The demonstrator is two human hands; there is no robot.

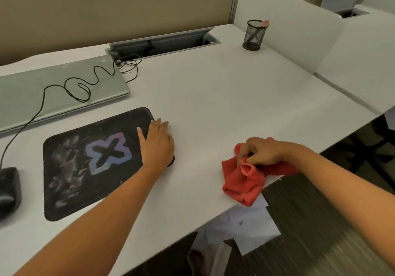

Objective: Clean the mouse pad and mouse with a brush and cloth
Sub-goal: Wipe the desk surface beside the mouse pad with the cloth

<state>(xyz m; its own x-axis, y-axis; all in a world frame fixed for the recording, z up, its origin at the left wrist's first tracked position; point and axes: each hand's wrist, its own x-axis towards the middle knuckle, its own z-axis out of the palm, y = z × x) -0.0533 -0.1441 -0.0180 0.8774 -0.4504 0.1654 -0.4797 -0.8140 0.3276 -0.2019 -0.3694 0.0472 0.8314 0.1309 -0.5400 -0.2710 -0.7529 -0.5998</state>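
A black mouse pad with a purple X mark and whitish dusty smears lies on the white desk. My left hand rests flat on the pad's right edge, fingers spread, holding nothing. My right hand is shut on a crumpled red cloth that lies at the desk's front edge. A black wired mouse sits left of the pad at the frame's edge. A black mesh pen cup at the back right holds a tool with a pink end, perhaps the brush.
A closed grey laptop lies behind the pad, with the mouse cable looped over it. An open cable hatch is set in the desk's back. A white divider stands at right. Papers lie on the floor below.
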